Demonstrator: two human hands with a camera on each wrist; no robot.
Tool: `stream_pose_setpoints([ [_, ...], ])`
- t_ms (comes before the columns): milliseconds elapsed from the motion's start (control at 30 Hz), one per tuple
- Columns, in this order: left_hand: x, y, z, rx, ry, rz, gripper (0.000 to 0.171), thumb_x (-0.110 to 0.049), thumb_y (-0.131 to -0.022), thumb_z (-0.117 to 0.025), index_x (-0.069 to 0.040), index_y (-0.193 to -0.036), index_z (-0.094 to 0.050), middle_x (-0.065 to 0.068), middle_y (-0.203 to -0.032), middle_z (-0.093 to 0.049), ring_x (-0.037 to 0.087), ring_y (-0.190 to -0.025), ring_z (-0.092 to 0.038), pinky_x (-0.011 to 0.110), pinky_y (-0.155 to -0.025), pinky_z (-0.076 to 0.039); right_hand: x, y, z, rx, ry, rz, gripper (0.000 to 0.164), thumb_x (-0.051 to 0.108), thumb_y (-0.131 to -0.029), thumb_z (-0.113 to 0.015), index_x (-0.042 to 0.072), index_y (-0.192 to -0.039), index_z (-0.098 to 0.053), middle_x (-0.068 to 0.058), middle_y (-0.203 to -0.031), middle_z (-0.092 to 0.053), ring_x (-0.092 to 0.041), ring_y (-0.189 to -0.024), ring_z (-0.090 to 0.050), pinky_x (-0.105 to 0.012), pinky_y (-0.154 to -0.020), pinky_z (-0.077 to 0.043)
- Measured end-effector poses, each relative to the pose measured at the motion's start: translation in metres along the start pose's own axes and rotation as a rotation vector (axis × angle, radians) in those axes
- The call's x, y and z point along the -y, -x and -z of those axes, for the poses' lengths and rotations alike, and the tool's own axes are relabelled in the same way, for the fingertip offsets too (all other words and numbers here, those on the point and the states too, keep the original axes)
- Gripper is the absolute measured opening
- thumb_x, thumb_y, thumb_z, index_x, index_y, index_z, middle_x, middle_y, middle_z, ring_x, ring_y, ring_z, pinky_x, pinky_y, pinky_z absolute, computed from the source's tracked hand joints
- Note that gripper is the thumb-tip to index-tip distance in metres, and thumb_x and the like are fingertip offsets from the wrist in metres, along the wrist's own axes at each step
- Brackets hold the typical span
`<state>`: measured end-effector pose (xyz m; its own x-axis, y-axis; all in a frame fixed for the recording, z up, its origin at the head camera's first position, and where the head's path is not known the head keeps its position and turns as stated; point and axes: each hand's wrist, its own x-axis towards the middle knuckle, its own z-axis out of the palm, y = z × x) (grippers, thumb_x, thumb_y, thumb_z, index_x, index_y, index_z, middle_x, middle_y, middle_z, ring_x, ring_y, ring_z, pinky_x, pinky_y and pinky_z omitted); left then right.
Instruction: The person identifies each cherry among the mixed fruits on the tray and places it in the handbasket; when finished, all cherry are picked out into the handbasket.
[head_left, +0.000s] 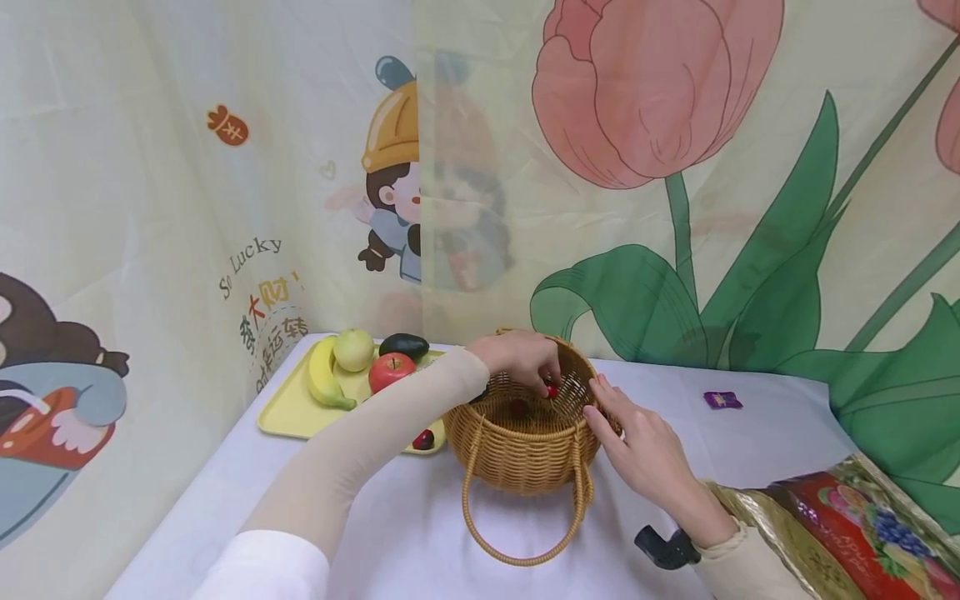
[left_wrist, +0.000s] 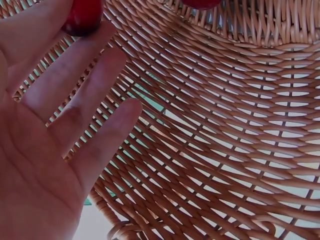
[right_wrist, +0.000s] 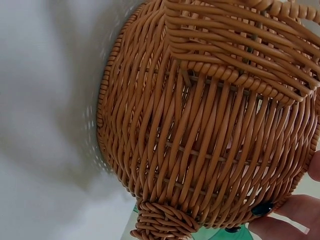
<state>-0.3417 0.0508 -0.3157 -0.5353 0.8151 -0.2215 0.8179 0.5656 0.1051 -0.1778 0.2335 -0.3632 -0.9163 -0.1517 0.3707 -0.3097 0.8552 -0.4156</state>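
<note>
On my feed, left hand (head_left: 525, 358) reaches inside the basket (head_left: 517, 462), toward 1 o'clock, thumb and finger pinching a red fruit (left_wrist: 84, 19); the left wrist view shows its other fingers stretched out, spread a little. Right hand (head_left: 637, 433) rests its fingertips on the basket's edge at about 3 o'clock, fingers nearly straight, grasping nothing. I read the clock from the basket's mouth, 12 pointing away from the wearer.

Below the pinched piece, in the basket, I note a second red fruit (head_left: 517, 407). One handle (head_left: 525, 560) hangs outward at 6 o'clock.

Just beside the basket, 9 to 10 o'clock: a yellow tray (head_left: 281, 427), partly hidden by the left sleeve. On it I count a banana (head_left: 322, 377), a pale green fruit (head_left: 353, 350), an apple (head_left: 391, 372), a dark oval fruit (head_left: 404, 346) and, at the near right corner, a third red fruit (head_left: 423, 440).

Well apart at 3 o'clock, a purple packet (head_left: 723, 401) lies on the tabletop (head_left: 405, 533). At 4 o'clock, a red and gold bag (head_left: 862, 533), by the right forearm.
</note>
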Motion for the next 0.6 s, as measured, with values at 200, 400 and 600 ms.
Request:
stream_pose_setpoints([
  [200,-0.0012,0.0010,-0.0002,0.008,0.047,0.031,0.032,-0.028,-0.093,-0.077,-0.025,-0.125,-0.076,-0.005,-0.118,-0.078,0.009,-0.111,-0.071,0.030,-0.098,-0.056,-0.0008,-0.0011,-0.0018,0.003,-0.009,0.000,0.056,0.042,-0.109,-0.047,0.006,-0.152,-0.048,-0.015,-0.157,-0.048,-0.041,-0.141,-0.050,-0.061,-0.108,-0.045],
  [400,-0.0026,0.0018,-0.0017,0.009,0.083,0.051,0.034,-0.026,-0.093,-0.077,-0.024,-0.126,-0.075,-0.004,-0.120,-0.077,0.009,-0.112,-0.071,0.029,-0.099,-0.056,-0.0005,0.0001,-0.0023,0.002,-0.006,-0.005,0.056,0.042,-0.109,-0.046,0.006,-0.152,-0.048,-0.014,-0.157,-0.047,-0.041,-0.141,-0.050,-0.061,-0.109,-0.044],
  [600,-0.0041,0.0012,-0.0004,-0.002,0.088,0.055,0.034,-0.027,-0.092,-0.079,-0.024,-0.126,-0.075,-0.004,-0.119,-0.078,0.009,-0.112,-0.071,0.029,-0.099,-0.056,0.0000,0.0007,-0.0010,-0.004,-0.007,-0.007,0.057,0.042,-0.109,-0.046,0.006,-0.152,-0.048,-0.014,-0.157,-0.047,-0.041,-0.141,-0.049,-0.061,-0.109,-0.044],
])
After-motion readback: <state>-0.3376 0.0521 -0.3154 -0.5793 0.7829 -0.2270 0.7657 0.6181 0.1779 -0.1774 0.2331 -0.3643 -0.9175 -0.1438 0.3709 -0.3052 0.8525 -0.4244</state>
